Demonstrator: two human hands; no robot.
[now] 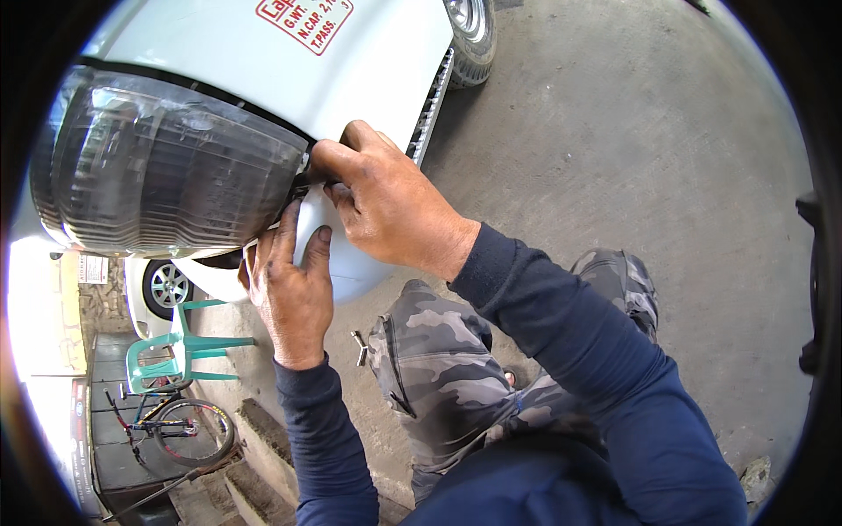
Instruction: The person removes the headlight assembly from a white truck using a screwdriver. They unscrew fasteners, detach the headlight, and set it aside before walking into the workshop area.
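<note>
A big clear-lensed vehicle lamp (167, 158) with a ribbed lower part sits in the corner of a white vehicle body (377, 61). My right hand (386, 197) is at the lamp's right corner, its fingers curled and pinched at the gap beside the body panel. Whatever is between those fingertips is hidden. Just below, my left hand (294, 294) rests along the lamp's lower edge, fingers stretched and thumb apart. Its index fingertip reaches up to the same gap, close to the right fingertips. Under both hands curves the white bumper (351, 267).
The vehicle's wheel (474, 35) stands at the top on concrete floor (631, 149). My camouflage-trousered knees (438, 337) are bent below the hands. A metal T-shaped tool (360, 348) lies by my left knee. Further left are a green plastic chair (184, 346), a bicycle (180, 430) and another car's wheel (167, 287).
</note>
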